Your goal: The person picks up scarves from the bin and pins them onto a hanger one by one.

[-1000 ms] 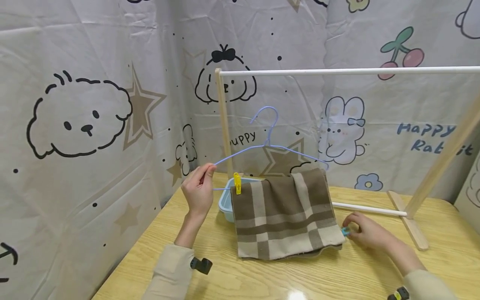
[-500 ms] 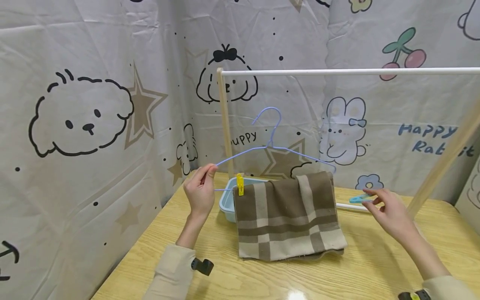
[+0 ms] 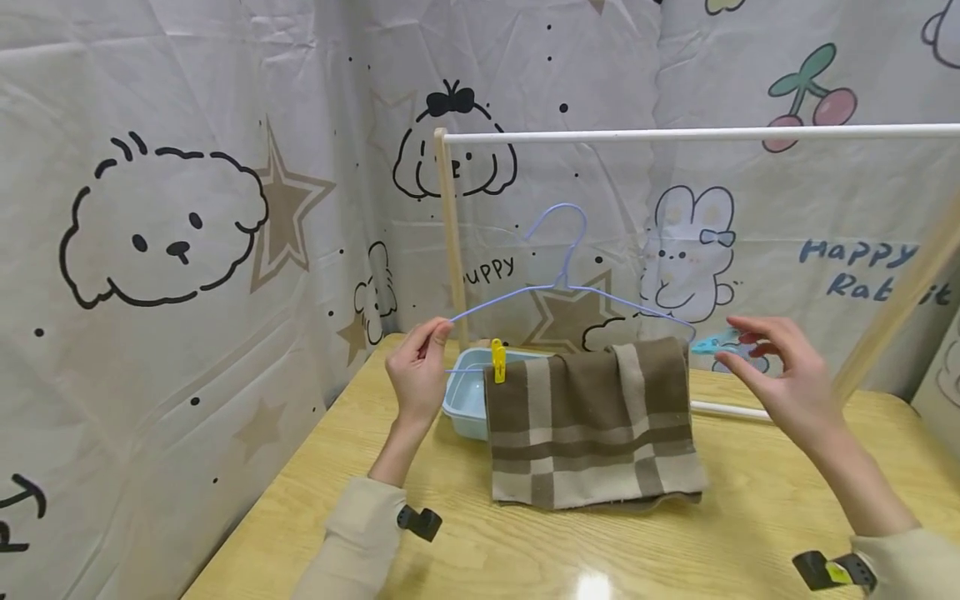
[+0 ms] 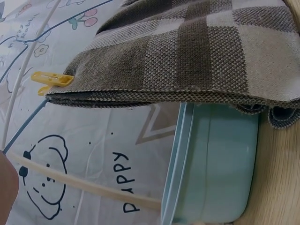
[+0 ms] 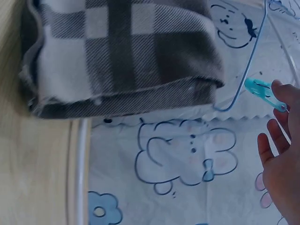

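Note:
In the head view my left hand point(image 3: 420, 367) pinches the left end of a blue wire hanger point(image 3: 498, 298), holding it up with its hook on top. Over the hanger's lower bar drapes a brown and beige checked cloth point(image 3: 592, 425). A yellow clothespin point(image 3: 498, 361) grips the cloth's upper left corner. My right hand point(image 3: 795, 383) pinches a light blue clothespin point(image 3: 712, 343) between thumb and fingers, close to the hanger's right end and the cloth's upper right corner. The right wrist view shows this clothespin point(image 5: 263, 92) right by the hanger wire point(image 5: 252, 58).
A pale blue plastic basin point(image 3: 467, 408) stands on the wooden table point(image 3: 450, 533) behind the cloth. A drying rack with a white top rail point(image 3: 675, 133) and wooden posts point(image 3: 448, 233) spans the back. A printed curtain point(image 3: 187, 375) hangs behind and to the left.
My right hand has risen with the light blue clothespin from beside the cloth's lower right corner to its upper right. The hanger and cloth, with my left hand, have shifted slightly right.

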Demonstrator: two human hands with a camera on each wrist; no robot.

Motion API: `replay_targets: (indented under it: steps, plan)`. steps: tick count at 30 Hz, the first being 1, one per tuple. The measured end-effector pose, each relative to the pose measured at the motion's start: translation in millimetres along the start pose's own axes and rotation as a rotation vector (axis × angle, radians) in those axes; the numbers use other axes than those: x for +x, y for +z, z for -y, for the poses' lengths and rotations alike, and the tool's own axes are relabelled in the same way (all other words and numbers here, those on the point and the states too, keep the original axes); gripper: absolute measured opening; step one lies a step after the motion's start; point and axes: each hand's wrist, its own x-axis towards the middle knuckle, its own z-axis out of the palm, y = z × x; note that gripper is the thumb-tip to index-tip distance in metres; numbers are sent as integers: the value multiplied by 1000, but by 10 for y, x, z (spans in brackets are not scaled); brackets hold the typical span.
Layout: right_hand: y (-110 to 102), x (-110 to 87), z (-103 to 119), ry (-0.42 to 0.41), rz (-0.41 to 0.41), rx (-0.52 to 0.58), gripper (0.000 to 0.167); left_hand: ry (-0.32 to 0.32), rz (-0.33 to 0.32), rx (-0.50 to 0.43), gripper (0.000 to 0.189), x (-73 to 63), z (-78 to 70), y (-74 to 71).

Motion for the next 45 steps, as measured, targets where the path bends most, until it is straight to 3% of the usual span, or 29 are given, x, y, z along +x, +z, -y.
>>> replay_targets:
  steps: [9,13,21,27,29,36,45]
  plan:
    - [4,290,256,-115,94,-81,55,-34,-7,-17,5,-6,-30,57]
    - [2,357,247,-165,137,-93,52,-48,1,-36,4,1,-64,86]
    - [-29,390,184,-150,235,-120,42,-65,29,-60,5,-7,-131,111]
    - [-96,415,150,-196,313,-106,41,-56,42,-80,3,-8,-165,129]
    - [-148,433,149,-184,338,-88,43,-56,44,-86,3,-7,-172,128]
    - [-390,455,182,54,445,-58,32,-81,35,-73,4,-8,-164,96]
    - [-397,403,127,-34,464,-65,34,-46,60,-109,4,-10,-168,92]
